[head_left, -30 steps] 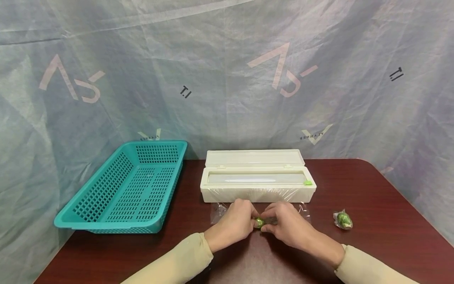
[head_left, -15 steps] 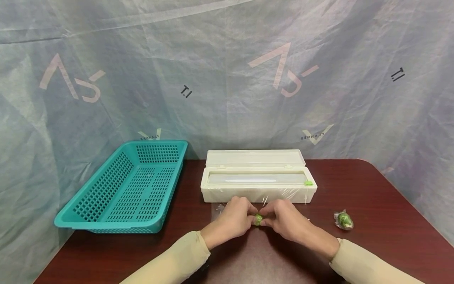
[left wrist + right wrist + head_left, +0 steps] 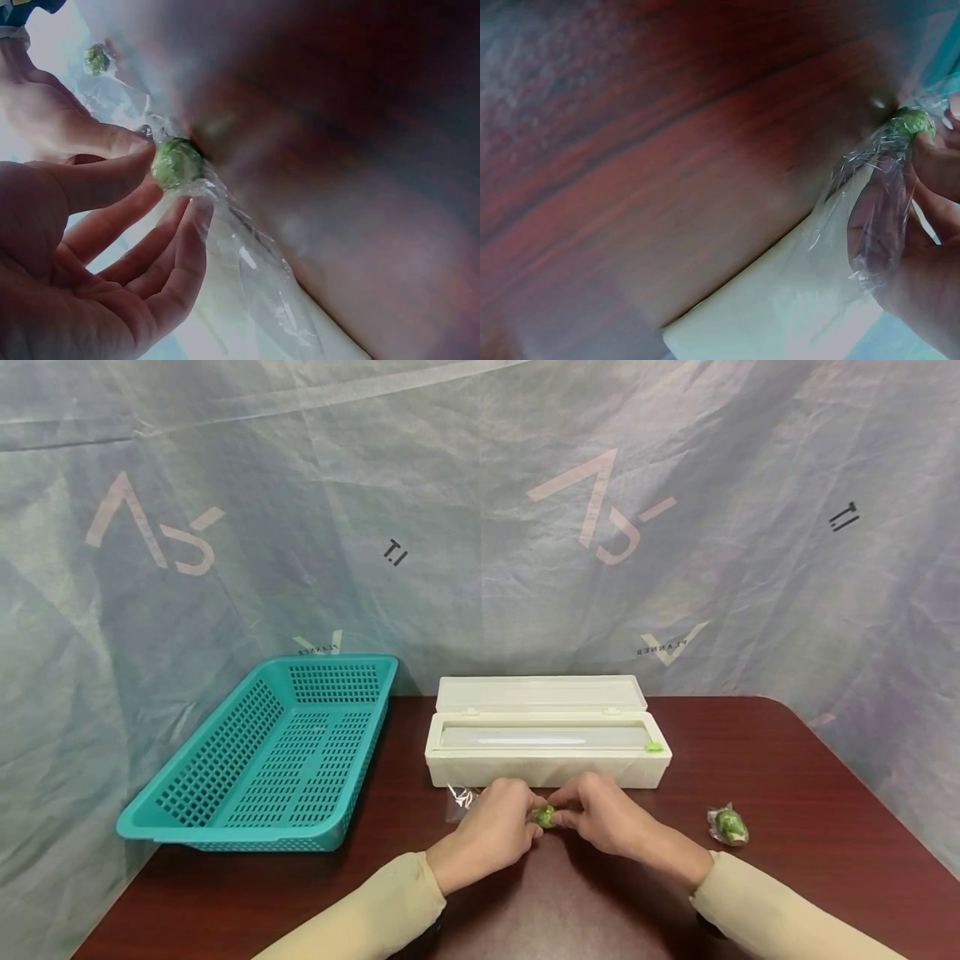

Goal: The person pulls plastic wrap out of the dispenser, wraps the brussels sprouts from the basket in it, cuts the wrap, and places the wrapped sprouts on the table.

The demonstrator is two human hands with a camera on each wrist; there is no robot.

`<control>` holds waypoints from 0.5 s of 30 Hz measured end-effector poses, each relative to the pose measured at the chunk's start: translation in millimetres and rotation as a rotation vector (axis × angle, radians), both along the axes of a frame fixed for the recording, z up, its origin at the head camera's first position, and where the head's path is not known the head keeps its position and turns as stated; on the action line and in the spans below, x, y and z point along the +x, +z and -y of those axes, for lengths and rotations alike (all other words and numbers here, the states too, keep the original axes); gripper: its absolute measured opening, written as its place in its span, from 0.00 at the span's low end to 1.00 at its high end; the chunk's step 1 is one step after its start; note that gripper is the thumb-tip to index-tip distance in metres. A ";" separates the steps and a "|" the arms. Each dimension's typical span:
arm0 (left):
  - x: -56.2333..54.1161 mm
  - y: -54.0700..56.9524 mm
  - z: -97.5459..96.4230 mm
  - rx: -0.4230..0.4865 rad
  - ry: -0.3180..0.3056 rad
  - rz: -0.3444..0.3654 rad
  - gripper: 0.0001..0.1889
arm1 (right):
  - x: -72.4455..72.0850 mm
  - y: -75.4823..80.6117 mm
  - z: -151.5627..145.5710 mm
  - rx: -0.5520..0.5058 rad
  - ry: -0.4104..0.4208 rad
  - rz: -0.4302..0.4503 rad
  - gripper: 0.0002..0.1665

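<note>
A small Brussels sprout (image 3: 544,816), partly covered by clear cling film (image 3: 259,262), lies between both hands just in front of the white dispenser box. My left hand (image 3: 497,821) pinches it from the left, the thumb against the sprout's side and the fingertips under the film. From the right, my right hand (image 3: 606,815) grips the sprout with thumb and fingers. Film trails over the right hand's fingers in the right wrist view. A loose stretch of film shows left of the left hand. A second, film-wrapped Brussels sprout (image 3: 728,825) sits apart on the table's right side.
The white cling film dispenser (image 3: 547,770) stands behind the hands with its lid raised and a green slider (image 3: 654,747) at its right end. At the left is a teal plastic basket (image 3: 347,810). A printed grey cloth hangs behind the dark red table (image 3: 772,752).
Both hands have shifted slightly toward the dispenser with the sprout. The film that spread out to the right of the hands is gathered in, and the strands over the dispenser's front have slackened.
</note>
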State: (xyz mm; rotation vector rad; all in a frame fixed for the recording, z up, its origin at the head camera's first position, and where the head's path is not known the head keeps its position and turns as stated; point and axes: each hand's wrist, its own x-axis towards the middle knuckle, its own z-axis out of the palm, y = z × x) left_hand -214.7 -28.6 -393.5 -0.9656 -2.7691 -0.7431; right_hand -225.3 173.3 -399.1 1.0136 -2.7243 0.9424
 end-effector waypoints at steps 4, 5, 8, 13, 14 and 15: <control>-7.6 -2.8 -2.1 -0.020 0.005 -0.014 0.09 | -2.9 -0.8 1.1 -0.002 0.008 0.021 0.06; -9.1 -3.1 -2.9 -0.022 0.009 -0.018 0.08 | -3.1 -0.8 1.3 -0.001 0.005 0.024 0.06; -12.5 -4.0 -5.7 -0.041 0.022 -0.033 0.08 | -2.6 -1.7 2.1 0.008 -0.016 -0.002 0.06; -14.8 -3.4 -9.9 -0.076 0.067 -0.038 0.08 | 3.3 -5.3 4.0 0.037 -0.073 -0.123 0.09; -15.3 -3.2 -10.5 -0.083 0.074 -0.036 0.08 | 4.9 -6.1 4.5 0.046 -0.086 -0.159 0.10; -16.0 -3.2 -10.9 -0.087 0.079 -0.036 0.08 | 6.3 -7.1 4.9 0.053 -0.099 -0.197 0.11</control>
